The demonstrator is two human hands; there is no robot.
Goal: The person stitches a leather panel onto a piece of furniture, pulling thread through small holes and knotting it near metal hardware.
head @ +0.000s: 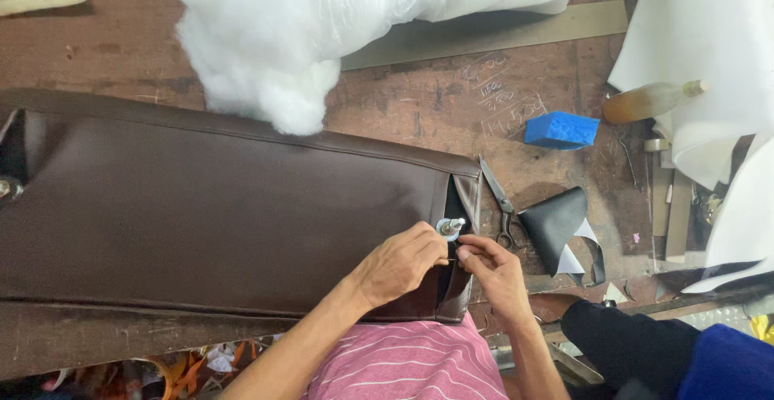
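A long dark brown leather cushion cover [218, 206] lies across a worn wooden workbench [419, 110]. At its right end a metal bolt with a washer [449, 227] sticks up from the cover. My left hand [399, 263] rests on the leather with its fingers against the base of the bolt. My right hand [492, 267] pinches the cover's edge just below and right of the bolt. Both hands nearly touch each other. Another metal fitting [6, 189] shows at the cover's left end.
White fibre stuffing [266, 53] in a clear bag sits at the back. Scissors [500, 202], a black leather scrap [556, 227], a blue sponge block [562, 130], an amber bottle lying on its side [649, 100] and white sheets [709, 53] are to the right.
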